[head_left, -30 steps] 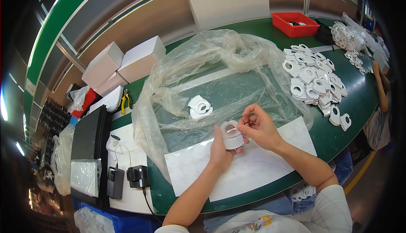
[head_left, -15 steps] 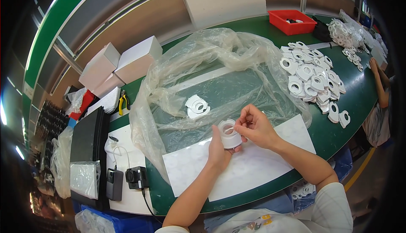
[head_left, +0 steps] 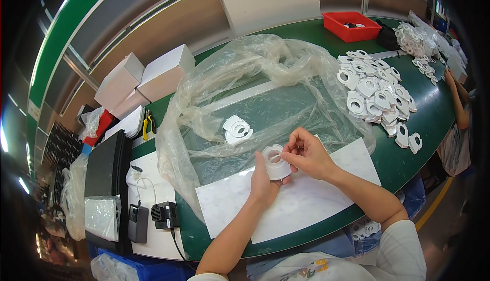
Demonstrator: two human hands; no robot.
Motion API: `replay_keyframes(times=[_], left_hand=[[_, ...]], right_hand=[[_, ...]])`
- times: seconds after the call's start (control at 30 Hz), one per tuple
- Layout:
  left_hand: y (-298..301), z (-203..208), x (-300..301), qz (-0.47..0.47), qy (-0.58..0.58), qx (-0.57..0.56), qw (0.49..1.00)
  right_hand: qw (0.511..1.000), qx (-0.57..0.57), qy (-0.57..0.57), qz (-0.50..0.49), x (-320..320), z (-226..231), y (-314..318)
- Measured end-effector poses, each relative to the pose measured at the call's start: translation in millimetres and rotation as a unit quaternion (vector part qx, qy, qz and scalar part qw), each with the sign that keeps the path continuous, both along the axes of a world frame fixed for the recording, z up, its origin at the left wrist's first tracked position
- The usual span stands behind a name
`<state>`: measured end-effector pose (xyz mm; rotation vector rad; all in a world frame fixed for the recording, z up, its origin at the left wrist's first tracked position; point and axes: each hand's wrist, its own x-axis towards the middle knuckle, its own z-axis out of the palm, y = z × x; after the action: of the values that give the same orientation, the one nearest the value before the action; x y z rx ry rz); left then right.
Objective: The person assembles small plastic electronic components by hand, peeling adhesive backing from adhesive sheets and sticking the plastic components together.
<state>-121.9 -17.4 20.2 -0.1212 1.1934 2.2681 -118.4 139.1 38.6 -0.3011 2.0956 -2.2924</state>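
Note:
My left hand is closed around the lower and left side of a white plastic ring-shaped part, its round opening tilted up. My right hand is pinched at the right edge of that opening. A thin pale sliver shows at its fingertips, too small to name. Farther off to the left, a few similar white plastic parts lie together on a clear plastic bag. Below my hands a white sheet covers the near part of the green table.
A heap of white plastic parts spreads at the right, with a red bin behind it. At left are white boxes, yellow-handled pliers, a black case and a small black device. Another person's arm rests at far right.
Both hands stay almost where they were, holding the ring-shaped part. My right fingertips have shifted very slightly left at the opening.

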Motion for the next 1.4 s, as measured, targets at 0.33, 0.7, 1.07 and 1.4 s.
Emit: replay_keyframes(times=[0.33, 0.7, 1.07, 1.4], left_hand=[[-0.8, -7.3, 0.5, 0.000, 0.033, 0.003, 0.999], [-2.7, -9.6, -1.5, -0.053, 0.097, 0.026, 0.994], [7.2, -4.1, 6.0, -0.056, 0.147, -0.011, 0.987], [9.0, 0.7, 8.8, -0.088, 0.163, -0.055, 0.981]], right_hand=[[0.972, 0.156, 0.162, -0.068, 2.3, -3.6, 1.1], [0.917, 0.268, 0.218, -0.199, -0.4, 12.6, 7.0], [0.987, 0.141, -0.028, -0.072, 1.4, 17.1, 11.8], [0.847, 0.450, 0.195, -0.205, 8.6, 15.6, 0.9]])
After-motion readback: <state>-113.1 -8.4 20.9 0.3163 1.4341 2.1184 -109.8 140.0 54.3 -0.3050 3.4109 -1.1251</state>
